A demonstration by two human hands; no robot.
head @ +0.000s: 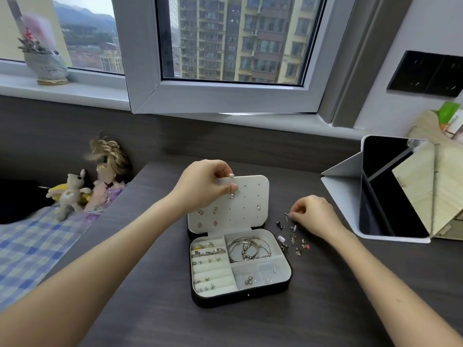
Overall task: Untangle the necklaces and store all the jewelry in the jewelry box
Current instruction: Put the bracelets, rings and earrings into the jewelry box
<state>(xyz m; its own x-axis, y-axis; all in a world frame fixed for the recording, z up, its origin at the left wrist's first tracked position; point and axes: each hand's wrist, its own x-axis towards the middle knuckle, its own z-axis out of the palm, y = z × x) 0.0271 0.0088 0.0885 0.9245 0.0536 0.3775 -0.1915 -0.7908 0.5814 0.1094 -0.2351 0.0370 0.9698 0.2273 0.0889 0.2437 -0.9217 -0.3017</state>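
While rings and bangles sit in the jewelry box, the left hand pinches its earring panel, the right hand pinches seemingly an earring; loose earrings await.

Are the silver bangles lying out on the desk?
No, the bangles lie inside the jewelry box, in its upper right compartment.

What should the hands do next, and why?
Probably lift the small silver earring pinched by the right hand to a free hole in the white perforated earring panel, which the left hand holds upright; more loose earrings wait beside the black jewelry box.
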